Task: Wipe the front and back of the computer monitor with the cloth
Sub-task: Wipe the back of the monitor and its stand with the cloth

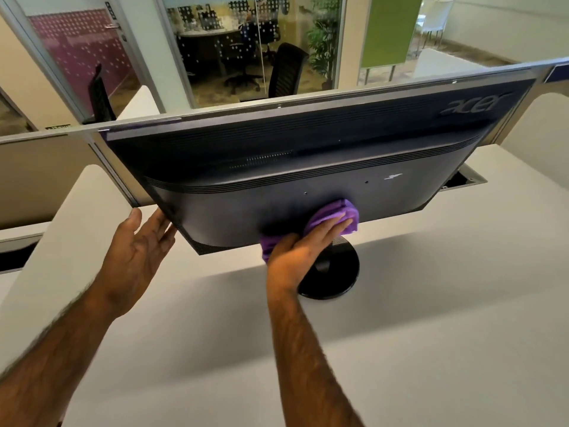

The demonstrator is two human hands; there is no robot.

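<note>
Hands: left (135, 241) spread flat at monitor (308, 155) edge, right (304, 251) flat, pressing half-hidden cloth (346, 211).

The monitor (308, 155) fills the space ahead of me, its top edge level with the partition rail (215, 114) behind it. Under its lower edge there is open room above the desk (431, 303), wide to the right. The round stand base (335, 272) blocks the middle, just beside my right hand (295, 254). My left hand (135, 248) touches the monitor's left edge. A cable hatch (471, 180) lies behind the right end.
</note>
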